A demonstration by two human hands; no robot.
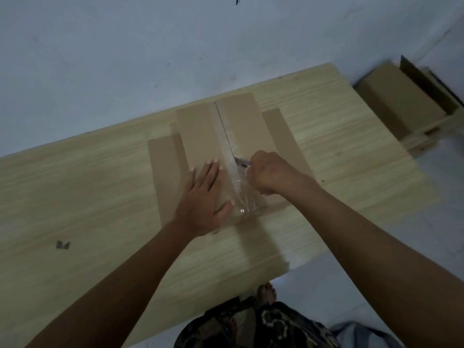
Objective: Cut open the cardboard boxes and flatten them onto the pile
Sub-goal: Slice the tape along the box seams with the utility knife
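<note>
We slit the tape [232,156] on the box [200,136]: left hand [203,197] flat, right hand [270,172] gripping the knife [242,164]. Next, 1 pull toward us.

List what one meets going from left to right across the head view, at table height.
Scrap → left flap → left hand → taped seam → knife → right hand → right flap → bare table → boxes.
</note>
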